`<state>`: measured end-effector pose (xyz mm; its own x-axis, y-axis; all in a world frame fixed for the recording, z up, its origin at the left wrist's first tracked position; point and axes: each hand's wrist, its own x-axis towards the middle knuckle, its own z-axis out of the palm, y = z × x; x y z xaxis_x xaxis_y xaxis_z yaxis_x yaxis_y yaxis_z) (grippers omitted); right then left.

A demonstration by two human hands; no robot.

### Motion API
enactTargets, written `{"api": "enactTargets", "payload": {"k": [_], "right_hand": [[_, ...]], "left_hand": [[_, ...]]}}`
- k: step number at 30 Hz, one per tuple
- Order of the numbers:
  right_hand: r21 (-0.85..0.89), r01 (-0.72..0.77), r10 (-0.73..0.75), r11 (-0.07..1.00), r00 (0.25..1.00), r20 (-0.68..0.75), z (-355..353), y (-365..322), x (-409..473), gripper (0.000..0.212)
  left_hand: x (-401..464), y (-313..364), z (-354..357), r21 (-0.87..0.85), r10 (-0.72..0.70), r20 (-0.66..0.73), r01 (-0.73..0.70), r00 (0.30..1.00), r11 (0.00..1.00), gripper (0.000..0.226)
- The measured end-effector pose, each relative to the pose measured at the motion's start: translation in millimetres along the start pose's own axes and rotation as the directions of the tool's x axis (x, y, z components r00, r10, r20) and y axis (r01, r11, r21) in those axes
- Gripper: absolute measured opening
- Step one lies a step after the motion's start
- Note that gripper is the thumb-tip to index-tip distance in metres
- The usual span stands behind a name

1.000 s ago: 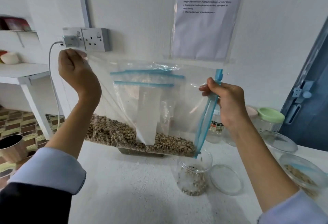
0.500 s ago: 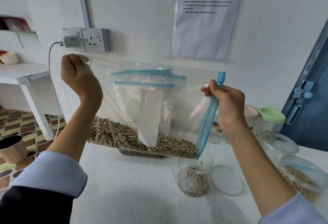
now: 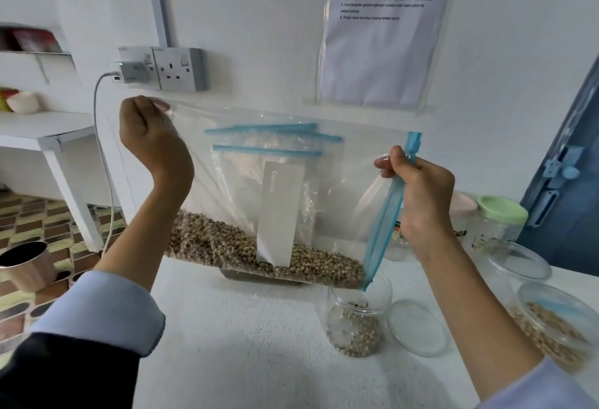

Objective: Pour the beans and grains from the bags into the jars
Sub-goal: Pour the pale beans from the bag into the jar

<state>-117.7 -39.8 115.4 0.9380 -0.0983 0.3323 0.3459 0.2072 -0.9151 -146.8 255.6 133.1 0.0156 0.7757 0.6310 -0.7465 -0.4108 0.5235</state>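
Left hand (image 3: pixel 152 146) pinching bag (image 3: pixel 340 188) rear corner, right hand (image 3: pixel 421 194) gripping blue zip edge | since a second ago: rear corner dropping slightly, beans (image 3: pixel 259 253) lying along lower fold toward mouth, flow probably slowing | bag hanging between hands, mouth corner just over open jar (image 3: pixel 356 321) on table (image 3: pixel 243 343), jar partly filled.
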Motion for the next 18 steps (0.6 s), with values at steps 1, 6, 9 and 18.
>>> {"api": "enactTargets", "payload": {"k": [1, 6, 9, 18], "right_hand": [[0.003, 0.001, -0.001, 1.0, 1.0, 0.005, -0.1, -0.4, 0.4, 0.026], [-0.033, 0.005, -0.004, 0.999, 0.999, 0.032, -2.1, -1.4, 1.7, 0.026], [-0.056, -0.01, 0.016, 0.998, 0.995, 0.103, -3.2, -2.5, 2.4, 0.025], [-0.022, 0.025, -0.023, 0.999, 0.998, 0.065, -2.3, -2.5, 4.4, 0.025]], "left_hand": [[0.9, -1.4, -1.1, 0.021, 0.0, -0.003, 0.0, 1.0, 1.0, 0.032], [1.8, -2.8, -3.0, 0.012, -0.007, 0.003, 0.007, 1.0, 1.0, 0.03], [3.8, -3.6, -7.0, -0.003, -0.043, 0.008, 0.043, 0.999, 0.999, 0.028], [0.3, -2.0, -1.5, 0.005, -0.047, 0.006, 0.047, 0.999, 0.999, 0.029]]}}
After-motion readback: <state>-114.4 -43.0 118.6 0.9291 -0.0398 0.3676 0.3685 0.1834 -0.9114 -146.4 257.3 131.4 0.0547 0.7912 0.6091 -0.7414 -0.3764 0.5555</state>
